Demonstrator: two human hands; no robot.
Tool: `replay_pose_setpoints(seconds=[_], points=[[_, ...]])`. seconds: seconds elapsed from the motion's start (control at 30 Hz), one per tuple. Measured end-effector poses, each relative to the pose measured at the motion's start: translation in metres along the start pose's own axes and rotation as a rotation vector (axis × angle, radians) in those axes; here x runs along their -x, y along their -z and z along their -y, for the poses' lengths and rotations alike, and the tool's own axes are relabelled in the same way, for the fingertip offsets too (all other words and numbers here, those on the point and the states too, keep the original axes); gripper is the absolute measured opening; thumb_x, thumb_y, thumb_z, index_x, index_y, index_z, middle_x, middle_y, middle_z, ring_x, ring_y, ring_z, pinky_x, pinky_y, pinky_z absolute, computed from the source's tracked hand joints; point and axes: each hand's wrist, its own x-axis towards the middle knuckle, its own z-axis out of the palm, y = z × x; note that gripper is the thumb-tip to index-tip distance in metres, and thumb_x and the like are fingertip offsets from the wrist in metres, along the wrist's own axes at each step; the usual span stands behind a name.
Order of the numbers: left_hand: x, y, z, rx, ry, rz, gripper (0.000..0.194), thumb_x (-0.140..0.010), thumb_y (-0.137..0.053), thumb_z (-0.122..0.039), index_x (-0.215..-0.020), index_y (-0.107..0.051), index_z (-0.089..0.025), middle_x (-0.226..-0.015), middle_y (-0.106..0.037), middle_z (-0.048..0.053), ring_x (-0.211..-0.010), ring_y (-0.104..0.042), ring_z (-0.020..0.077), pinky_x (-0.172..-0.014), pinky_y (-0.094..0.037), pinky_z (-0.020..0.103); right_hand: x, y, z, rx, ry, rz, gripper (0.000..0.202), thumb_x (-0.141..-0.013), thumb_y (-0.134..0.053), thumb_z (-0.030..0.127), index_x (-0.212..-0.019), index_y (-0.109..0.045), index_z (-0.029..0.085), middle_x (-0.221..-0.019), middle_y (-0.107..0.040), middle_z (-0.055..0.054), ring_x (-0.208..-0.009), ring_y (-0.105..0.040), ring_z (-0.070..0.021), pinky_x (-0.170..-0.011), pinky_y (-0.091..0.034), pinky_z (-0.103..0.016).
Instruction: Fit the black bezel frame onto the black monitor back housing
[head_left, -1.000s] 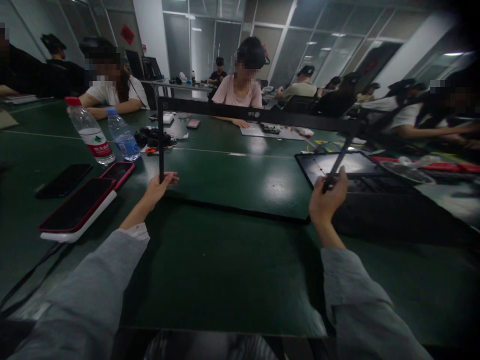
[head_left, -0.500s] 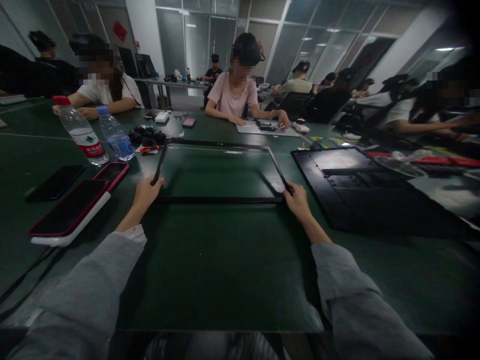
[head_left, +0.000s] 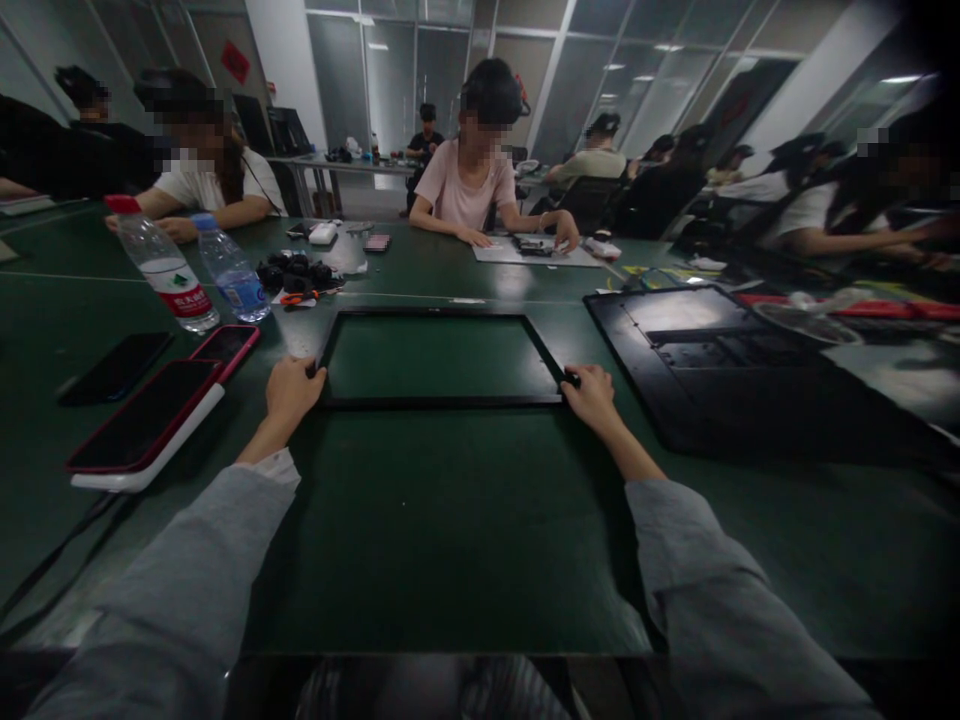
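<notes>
A thin black rectangular bezel frame (head_left: 442, 402) lies on or just above the green table (head_left: 450, 530) in front of me; the table shows through its middle. My left hand (head_left: 295, 393) is closed around its left side near the front corner. On the opposite side, my right hand (head_left: 591, 392) grips the frame near its right front corner. To the right of that hand lies a large flat black panel (head_left: 750, 400) with ribs and recesses on its upper face.
Left of me are a red-rimmed phone (head_left: 146, 420) on a white block, a dark phone (head_left: 116, 368), a red-capped bottle (head_left: 176, 285) and a blue-capped bottle (head_left: 232, 275). Black parts with orange-handled pliers (head_left: 300, 297) lie behind. A co-worker (head_left: 469, 180) sits opposite.
Both hands have lowered the bezel frame; its far edge has come down from its tilt toward the tabletop. Both hands keep their hold.
</notes>
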Motion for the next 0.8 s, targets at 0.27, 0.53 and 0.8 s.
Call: replay_pose_setpoints(seconds=[0.27, 0.53, 0.8], points=[[0.001, 0.000, 0.000, 0.045, -0.009, -0.002, 0.040, -0.100, -0.056, -0.040, -0.120, -0.081, -0.016, -0.120, -0.073, 0.021, -0.115, -0.068, 0.0374, -0.096, -0.055, 0.047, 0.000, -0.002, -0.001, -0.014, -0.010, 0.006, 0.045, -0.090, -0.057, 0.028, -0.129, -0.072, 0.013, -0.137, -0.060, -0.024, -0.132, -0.053, -0.0421, -0.110, -0.044, -0.061], [0.000, -0.005, 0.002, 0.118, -0.012, -0.041, 0.042, -0.098, -0.055, -0.044, -0.121, -0.080, -0.018, -0.120, -0.072, 0.021, -0.115, -0.066, 0.0391, -0.100, -0.053, 0.049, 0.005, 0.020, 0.004, -0.216, 0.063, -0.421, 0.077, -0.094, -0.048, 0.035, -0.166, -0.035, 0.010, -0.130, -0.064, -0.021, -0.122, -0.057, -0.0359, -0.116, -0.037, -0.067], [0.007, 0.009, -0.015, 0.294, -0.129, 0.020, 0.058, -0.099, -0.057, -0.056, -0.144, -0.070, -0.022, -0.148, -0.062, 0.019, -0.142, -0.051, 0.0405, -0.116, -0.043, 0.059, 0.024, 0.053, 0.025, -0.080, 0.228, -0.617, 0.077, -0.106, -0.036, 0.046, -0.175, -0.020, 0.015, -0.150, -0.056, -0.024, -0.140, -0.049, -0.0415, -0.120, -0.031, -0.072]])
